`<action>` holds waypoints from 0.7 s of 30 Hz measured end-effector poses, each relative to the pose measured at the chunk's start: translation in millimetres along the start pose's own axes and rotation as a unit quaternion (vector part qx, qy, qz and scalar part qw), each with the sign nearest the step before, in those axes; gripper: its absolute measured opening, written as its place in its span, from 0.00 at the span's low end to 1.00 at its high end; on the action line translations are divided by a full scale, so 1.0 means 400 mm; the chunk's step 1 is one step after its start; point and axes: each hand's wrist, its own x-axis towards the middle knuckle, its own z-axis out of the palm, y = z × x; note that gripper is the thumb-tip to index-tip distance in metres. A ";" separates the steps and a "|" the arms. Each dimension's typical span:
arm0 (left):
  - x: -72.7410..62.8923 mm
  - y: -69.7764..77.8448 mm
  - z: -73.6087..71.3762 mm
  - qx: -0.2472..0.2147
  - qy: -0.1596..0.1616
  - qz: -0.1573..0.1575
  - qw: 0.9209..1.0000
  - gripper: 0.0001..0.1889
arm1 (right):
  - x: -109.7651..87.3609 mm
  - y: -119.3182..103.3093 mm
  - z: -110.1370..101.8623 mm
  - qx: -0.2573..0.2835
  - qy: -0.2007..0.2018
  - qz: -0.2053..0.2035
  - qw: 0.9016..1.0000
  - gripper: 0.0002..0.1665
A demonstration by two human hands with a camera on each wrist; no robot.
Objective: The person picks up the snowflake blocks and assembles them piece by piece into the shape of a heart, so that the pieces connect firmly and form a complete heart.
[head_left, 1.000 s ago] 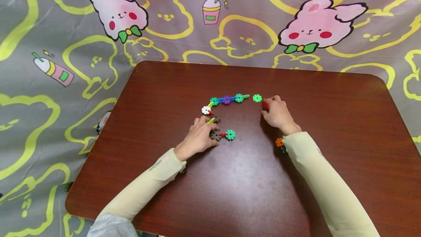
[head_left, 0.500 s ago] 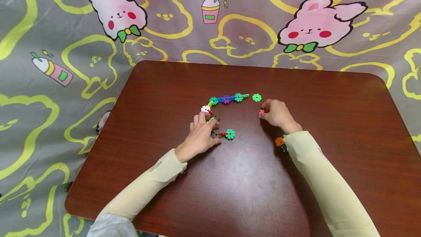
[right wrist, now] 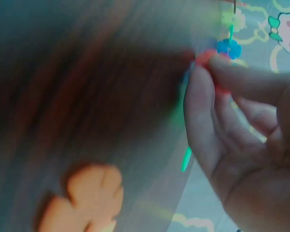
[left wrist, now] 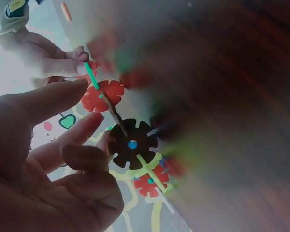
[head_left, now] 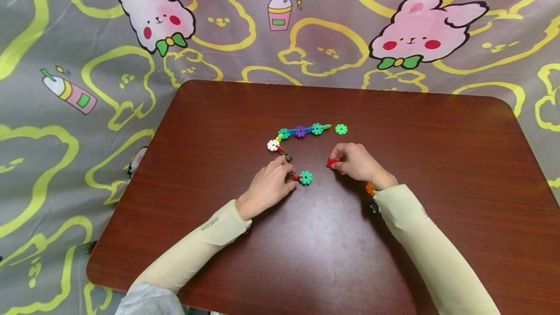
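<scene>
Notched plastic snowflake discs are linked in a curved chain on the table. In the head view my left hand [head_left: 270, 183] covers part of the chain, thumb and forefinger curled about a brown disc [left wrist: 114, 114] that they hide there. Beyond it, a standing red disc joins a teal disc [head_left: 306, 177], the chain's near end. My right hand [head_left: 355, 162] pinches a loose red disc [head_left: 332, 163] between thumb and forefinger, right of the teal one. Its remaining fingers curl behind in the right wrist view. Another dark brown disc [left wrist: 120, 145] shows past my left fingers in the left wrist view.
The chain continues past a white disc [head_left: 273, 145] and a purple disc [head_left: 300, 131]. A loose bright green disc [head_left: 341, 129] lies off its far end. An orange disc [head_left: 370, 189] sits by my right cuff. A patterned cloth [head_left: 245, 33] hangs behind the table [head_left: 459, 159].
My right hand has carried the red disc left and nearer, toward the teal end. My left hand has shifted slightly right and its fingers have drawn in over the brown disc.
</scene>
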 end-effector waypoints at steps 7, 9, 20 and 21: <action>0.011 -0.001 0.012 0.011 -0.017 -0.012 1.000 0.13 | -0.003 -0.030 0.034 -0.017 -0.027 -0.054 0.998 0.05; 0.013 -0.001 0.014 0.010 -0.020 -0.015 1.000 0.12 | -0.005 -0.036 0.041 -0.018 -0.027 -0.062 0.998 0.05; 0.023 -0.009 0.024 -0.005 -0.035 -0.029 0.999 0.06 | -0.006 -0.051 0.066 -0.021 -0.036 -0.082 0.996 0.05; 0.023 -0.010 0.024 -0.007 -0.035 -0.029 0.999 0.05 | -0.006 -0.052 0.066 -0.020 -0.037 -0.084 0.996 0.05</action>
